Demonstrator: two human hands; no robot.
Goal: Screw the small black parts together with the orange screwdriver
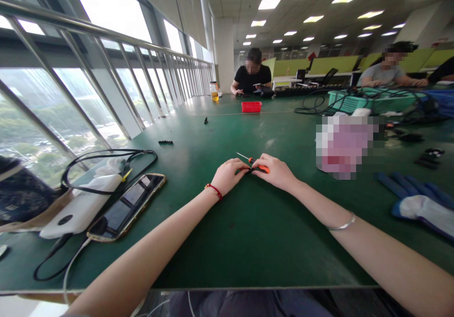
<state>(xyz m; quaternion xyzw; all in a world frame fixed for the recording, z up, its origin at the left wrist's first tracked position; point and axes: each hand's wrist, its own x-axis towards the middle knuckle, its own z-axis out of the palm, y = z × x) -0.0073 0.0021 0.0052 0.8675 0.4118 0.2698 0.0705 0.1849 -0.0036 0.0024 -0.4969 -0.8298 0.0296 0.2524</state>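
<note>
My right hand [278, 170] is closed around a screwdriver [263, 169] with an orange and black handle; its thin metal shaft points away to the upper left, touching nothing. Between the fingertips of both hands is a small black part [250, 171], mostly hidden, so its kind does not show. My left hand [229, 175] pinches that part from the left side. Both hands meet just above the green tabletop [227, 232], near its middle.
To the left lie a phone [129, 206], a white power bank [83, 208] and a looped black cable [102, 154]. Small black pieces [165, 142] and a red basket [251, 107] are farther back. Right stand a blue-white glove [422, 208] and a teal basket [376, 100]. Two people sit beyond.
</note>
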